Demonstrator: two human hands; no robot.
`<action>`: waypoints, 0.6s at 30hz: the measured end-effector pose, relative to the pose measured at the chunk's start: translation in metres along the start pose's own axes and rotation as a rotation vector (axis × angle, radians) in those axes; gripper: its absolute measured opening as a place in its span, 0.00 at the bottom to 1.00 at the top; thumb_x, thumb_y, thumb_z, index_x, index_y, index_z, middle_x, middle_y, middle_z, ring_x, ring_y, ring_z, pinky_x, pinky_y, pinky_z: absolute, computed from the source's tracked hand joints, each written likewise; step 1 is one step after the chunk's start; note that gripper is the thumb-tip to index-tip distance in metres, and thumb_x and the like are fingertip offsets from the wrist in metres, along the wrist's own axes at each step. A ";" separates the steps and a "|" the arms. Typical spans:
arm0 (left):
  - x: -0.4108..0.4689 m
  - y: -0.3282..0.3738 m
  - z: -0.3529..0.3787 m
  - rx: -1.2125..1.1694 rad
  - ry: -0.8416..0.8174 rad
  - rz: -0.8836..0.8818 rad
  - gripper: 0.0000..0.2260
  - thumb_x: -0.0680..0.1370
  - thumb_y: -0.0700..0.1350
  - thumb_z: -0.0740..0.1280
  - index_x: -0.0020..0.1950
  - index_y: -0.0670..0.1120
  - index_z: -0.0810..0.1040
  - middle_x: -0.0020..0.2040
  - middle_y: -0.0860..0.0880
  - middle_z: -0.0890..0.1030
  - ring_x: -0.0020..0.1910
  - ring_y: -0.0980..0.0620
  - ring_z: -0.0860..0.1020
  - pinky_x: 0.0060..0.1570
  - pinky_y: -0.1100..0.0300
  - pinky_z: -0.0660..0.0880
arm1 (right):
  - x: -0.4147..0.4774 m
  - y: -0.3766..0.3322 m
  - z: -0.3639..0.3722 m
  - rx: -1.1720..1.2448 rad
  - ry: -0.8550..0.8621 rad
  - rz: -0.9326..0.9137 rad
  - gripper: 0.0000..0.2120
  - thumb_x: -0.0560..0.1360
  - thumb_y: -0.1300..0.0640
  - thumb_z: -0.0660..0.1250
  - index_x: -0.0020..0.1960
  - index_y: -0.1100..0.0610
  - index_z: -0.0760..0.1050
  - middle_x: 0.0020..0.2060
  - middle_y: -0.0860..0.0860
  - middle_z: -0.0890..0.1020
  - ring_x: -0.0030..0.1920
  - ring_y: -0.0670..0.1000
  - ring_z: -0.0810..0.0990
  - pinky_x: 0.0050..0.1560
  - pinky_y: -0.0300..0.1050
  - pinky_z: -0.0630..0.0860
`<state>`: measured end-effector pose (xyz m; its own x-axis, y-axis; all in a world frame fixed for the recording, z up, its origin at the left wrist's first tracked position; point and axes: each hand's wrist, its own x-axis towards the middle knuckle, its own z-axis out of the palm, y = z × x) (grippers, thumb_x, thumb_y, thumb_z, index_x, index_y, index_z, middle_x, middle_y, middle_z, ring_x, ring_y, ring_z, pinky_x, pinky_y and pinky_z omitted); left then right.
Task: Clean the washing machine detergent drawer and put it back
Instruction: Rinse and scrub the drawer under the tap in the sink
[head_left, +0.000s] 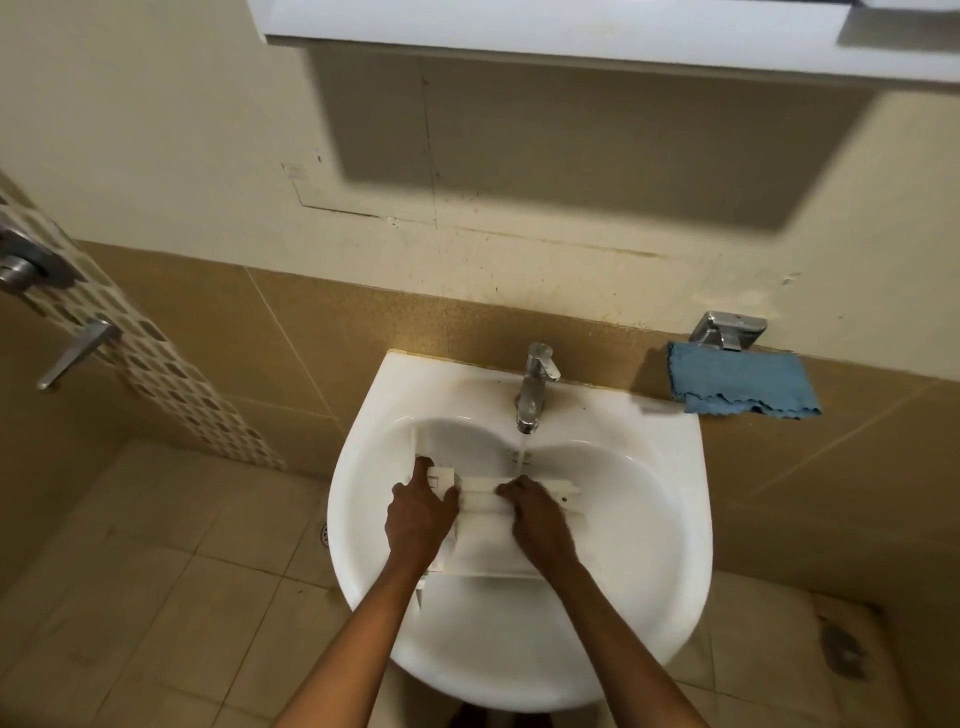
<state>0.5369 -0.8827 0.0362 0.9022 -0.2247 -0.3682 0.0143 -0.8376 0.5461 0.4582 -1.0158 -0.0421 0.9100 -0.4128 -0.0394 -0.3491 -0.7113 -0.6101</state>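
Both left hand (421, 514) and right hand (540, 519) are gripping the detergent drawer (483, 551) in the sink (675, 467); tap (535, 384) at 12 o'clock is running.

Cream wall (156, 130) above tan tiles (208, 322), beige tiled floor (156, 571).

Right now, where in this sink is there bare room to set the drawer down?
Bare: the sink ledge left of the tap, and the bowl between the detergent drawer and the front rim. Crowded: under the tap, where the left hand and right hand grip the drawer; a blue cloth hangs to the right.
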 end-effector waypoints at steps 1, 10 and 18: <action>0.001 0.000 0.001 0.000 -0.003 0.006 0.25 0.76 0.53 0.64 0.71 0.50 0.62 0.56 0.39 0.75 0.56 0.38 0.76 0.52 0.52 0.72 | -0.002 -0.003 0.003 0.015 -0.036 -0.065 0.24 0.69 0.73 0.56 0.60 0.60 0.77 0.57 0.57 0.78 0.59 0.56 0.76 0.59 0.37 0.66; 0.007 -0.003 0.004 -0.009 -0.026 0.038 0.24 0.76 0.52 0.65 0.71 0.50 0.63 0.55 0.41 0.77 0.56 0.40 0.76 0.52 0.53 0.71 | 0.017 0.012 -0.036 -0.221 0.070 0.348 0.12 0.77 0.61 0.57 0.50 0.62 0.78 0.51 0.56 0.78 0.55 0.56 0.75 0.50 0.45 0.72; 0.009 -0.003 0.004 -0.024 -0.025 0.050 0.23 0.76 0.51 0.66 0.69 0.49 0.65 0.55 0.41 0.77 0.56 0.42 0.76 0.51 0.55 0.71 | 0.073 -0.038 -0.047 1.705 0.174 0.919 0.12 0.79 0.71 0.52 0.41 0.65 0.71 0.35 0.57 0.74 0.35 0.52 0.71 0.39 0.42 0.72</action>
<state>0.5437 -0.8842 0.0282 0.8912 -0.2783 -0.3583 -0.0197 -0.8128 0.5822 0.5269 -1.0457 0.0155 0.5399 -0.3971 -0.7422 0.0160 0.8864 -0.4626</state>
